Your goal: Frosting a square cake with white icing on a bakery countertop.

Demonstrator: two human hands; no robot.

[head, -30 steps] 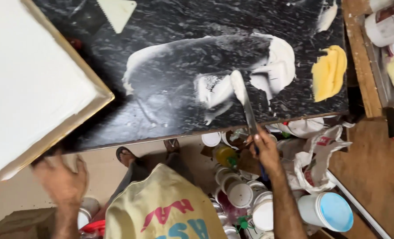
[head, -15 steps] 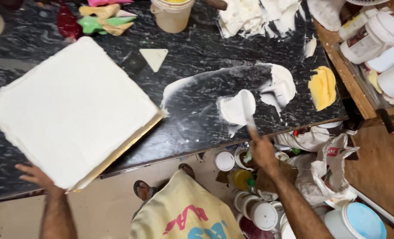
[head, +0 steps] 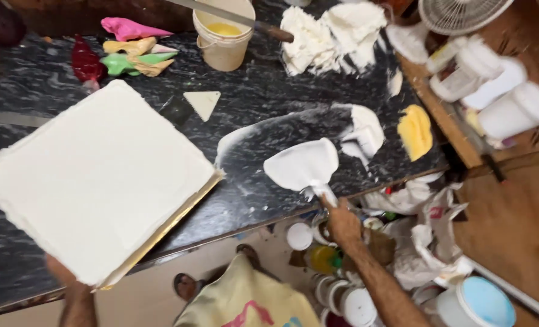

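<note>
Glossy black marbled counter [head: 269, 103]; smooth matt white icing on the cake [head: 94, 181].

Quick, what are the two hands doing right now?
Left hand: under the near corner of the square white cake; whether it is open or closed cannot be told.
Right hand: closed on the cream-covered spatula.

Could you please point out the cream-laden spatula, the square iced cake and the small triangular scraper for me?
cream-laden spatula [head: 301, 163]: head view, middle of the white-coated blade.
square iced cake [head: 97, 178]: head view, centre of the white top.
triangular scraper [head: 203, 103]: head view, middle of its pale face.
</note>
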